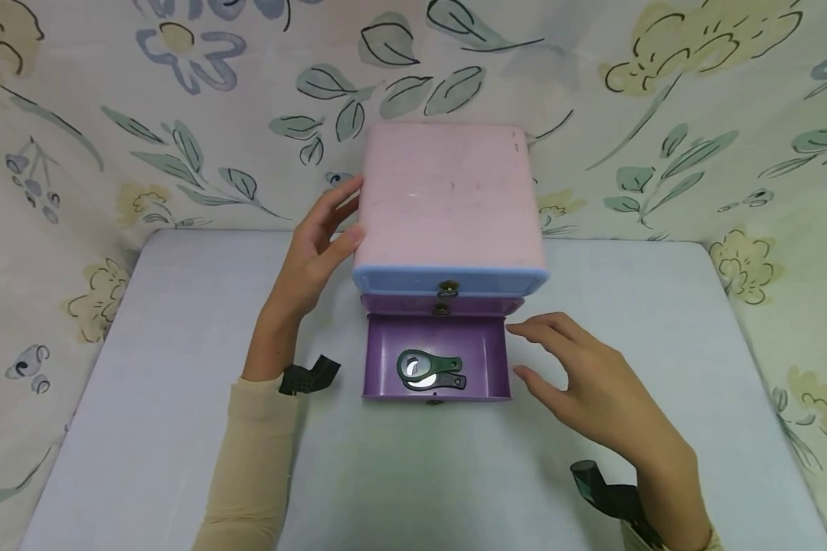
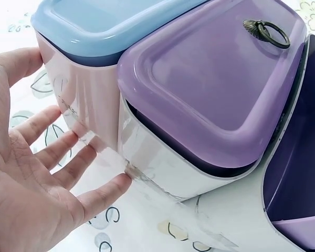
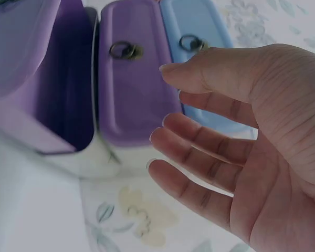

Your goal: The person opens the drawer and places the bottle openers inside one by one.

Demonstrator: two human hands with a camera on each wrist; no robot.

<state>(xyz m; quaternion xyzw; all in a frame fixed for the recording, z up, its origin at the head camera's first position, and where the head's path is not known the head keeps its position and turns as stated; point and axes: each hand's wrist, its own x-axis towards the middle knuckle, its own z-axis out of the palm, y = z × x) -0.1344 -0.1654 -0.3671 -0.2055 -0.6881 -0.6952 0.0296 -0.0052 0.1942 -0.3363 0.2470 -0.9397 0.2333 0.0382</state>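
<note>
A small drawer cabinet (image 1: pixel 452 195) with a pink top has a blue drawer front (image 1: pixel 400 282) above purple ones. Its lowest purple drawer (image 1: pixel 386 337) is pulled out. Inside lie two flat, round-headed pieces with short slotted handles, a green one (image 1: pixel 448 363) partly over a black one (image 1: pixel 448 380). My left hand (image 1: pixel 313 256) rests on the cabinet's left side with fingers spread; the left wrist view shows the fingertips against its pink and white wall (image 2: pixel 89 94). My right hand (image 1: pixel 593 383) is beside the drawer's right edge, fingers parted and holding nothing.
The cabinet stands on a white table (image 1: pixel 179 344), near its back edge. Behind and around hangs a floral cloth (image 1: pixel 248 99). Ring pulls (image 2: pixel 273 34) stick out from the drawer fronts. Black straps (image 1: pixel 310 376) sit at both wrists.
</note>
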